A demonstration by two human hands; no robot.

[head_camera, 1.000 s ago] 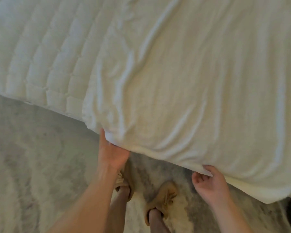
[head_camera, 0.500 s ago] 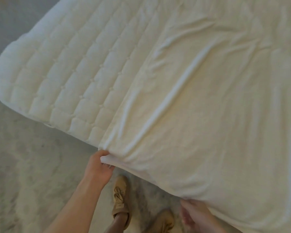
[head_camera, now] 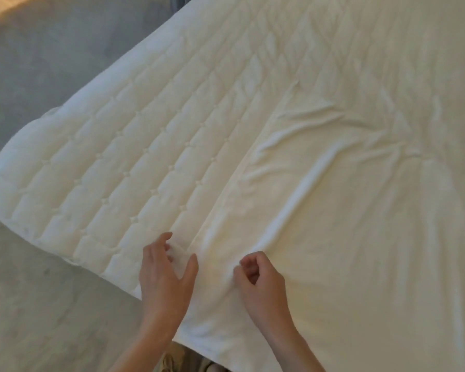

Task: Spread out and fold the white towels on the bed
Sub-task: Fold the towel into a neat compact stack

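left hand [head_camera: 169,275]: grip is held wide at the side edge of the white towel [head_camera: 360,210], likely for flattening | right hand [head_camera: 258,280]: grip is curled narrow, a fold apparently pinched taut | white towel: is spread, wrinkled, across the bed [head_camera: 97,167]

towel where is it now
Head view, right side of the bed: the towel lies spread, left hand at its left edge, right hand on it.
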